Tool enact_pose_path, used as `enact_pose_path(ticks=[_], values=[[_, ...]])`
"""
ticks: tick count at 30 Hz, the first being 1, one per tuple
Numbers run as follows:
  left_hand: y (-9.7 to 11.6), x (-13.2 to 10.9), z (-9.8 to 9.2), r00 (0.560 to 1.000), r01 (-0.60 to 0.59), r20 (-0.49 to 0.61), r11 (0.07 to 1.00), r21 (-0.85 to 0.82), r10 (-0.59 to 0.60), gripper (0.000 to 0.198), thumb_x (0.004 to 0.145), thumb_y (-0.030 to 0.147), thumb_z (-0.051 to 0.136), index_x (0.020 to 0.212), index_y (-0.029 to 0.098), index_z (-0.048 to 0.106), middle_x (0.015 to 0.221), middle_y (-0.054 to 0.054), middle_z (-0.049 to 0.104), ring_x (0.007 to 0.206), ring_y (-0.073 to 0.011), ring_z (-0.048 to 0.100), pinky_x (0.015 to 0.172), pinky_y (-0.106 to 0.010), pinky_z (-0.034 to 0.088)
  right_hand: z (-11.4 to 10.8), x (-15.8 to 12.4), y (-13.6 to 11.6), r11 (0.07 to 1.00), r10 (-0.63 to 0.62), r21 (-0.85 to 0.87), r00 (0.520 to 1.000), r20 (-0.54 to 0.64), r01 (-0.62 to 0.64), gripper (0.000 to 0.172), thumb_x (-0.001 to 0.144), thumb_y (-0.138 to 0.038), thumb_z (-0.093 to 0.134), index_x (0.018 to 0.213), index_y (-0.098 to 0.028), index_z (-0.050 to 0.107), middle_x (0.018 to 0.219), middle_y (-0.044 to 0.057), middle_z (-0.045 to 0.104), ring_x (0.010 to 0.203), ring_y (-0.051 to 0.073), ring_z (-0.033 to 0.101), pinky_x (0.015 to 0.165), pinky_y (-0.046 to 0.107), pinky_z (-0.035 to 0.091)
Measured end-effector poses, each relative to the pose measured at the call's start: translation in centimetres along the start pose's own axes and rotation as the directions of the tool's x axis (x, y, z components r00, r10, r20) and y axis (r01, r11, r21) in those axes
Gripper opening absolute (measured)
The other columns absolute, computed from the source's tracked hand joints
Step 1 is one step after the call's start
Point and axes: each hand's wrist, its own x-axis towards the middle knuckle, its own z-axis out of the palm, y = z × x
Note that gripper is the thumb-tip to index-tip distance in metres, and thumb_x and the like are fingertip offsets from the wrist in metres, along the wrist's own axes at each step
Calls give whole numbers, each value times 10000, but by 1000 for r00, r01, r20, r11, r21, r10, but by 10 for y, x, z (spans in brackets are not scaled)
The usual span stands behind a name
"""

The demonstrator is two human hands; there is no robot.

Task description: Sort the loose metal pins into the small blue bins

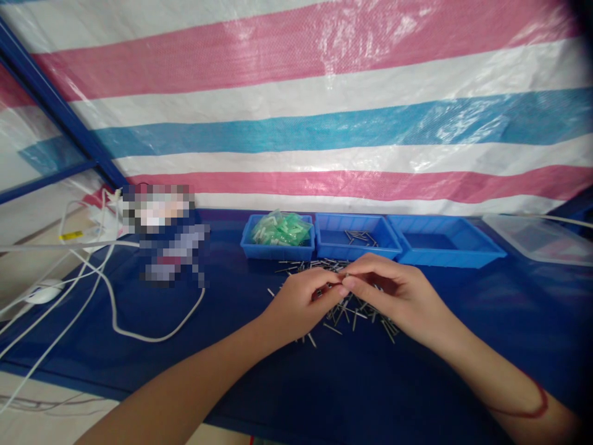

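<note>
My left hand and my right hand meet over a loose pile of thin metal fasteners, which look like screws or nails. Both hands are closed, thumbs and index fingers pinched together so that the fingertips touch. A tiny metallic glint shows between them, too small and covered to name. Part of the pile is hidden under my hands. Just behind stands a middle blue bin, where several similar fasteners lie.
A left blue bin holds green-tinted plastic bags. To the right are another blue bin and a clear plastic lid. White cables and a white mouse lie left on the blue table. Striped sheeting hangs behind.
</note>
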Motion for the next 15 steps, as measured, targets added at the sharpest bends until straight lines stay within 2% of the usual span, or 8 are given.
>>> enact_pose_path(ticks=[5, 11, 15], values=[[-2, 0, 2, 999, 18, -30, 1000, 17, -18, 201, 894, 311, 527, 806, 152, 613, 691, 18, 555, 605, -92, 496, 590, -200, 389, 2, -1, -1, 994, -39, -103, 999, -8, 38, 140, 853, -327, 589, 804, -210, 649, 772, 39, 654, 710, 172, 608, 621, 301, 498], [-2, 1, -2, 989, 84, -123, 996, 41, -79, 173, 867, 325, 567, 838, 163, 622, 728, 15, 593, 623, -97, 520, 622, -216, 415, 0, -2, -3, 958, -140, -256, 990, -15, 131, 87, 864, -243, 558, 859, -218, 641, 781, 27, 633, 667, 149, 573, 591, 283, 463], [-5, 1, -3, 976, 121, -185, 992, 22, -115, 198, 867, 350, 566, 934, 168, 603, 777, 11, 618, 625, -99, 532, 623, -225, 436, -4, 3, 3, 884, -266, -401, 964, -8, 241, 89, 869, -208, 544, 850, -216, 630, 855, 40, 660, 803, 176, 603, 740, 329, 480]])
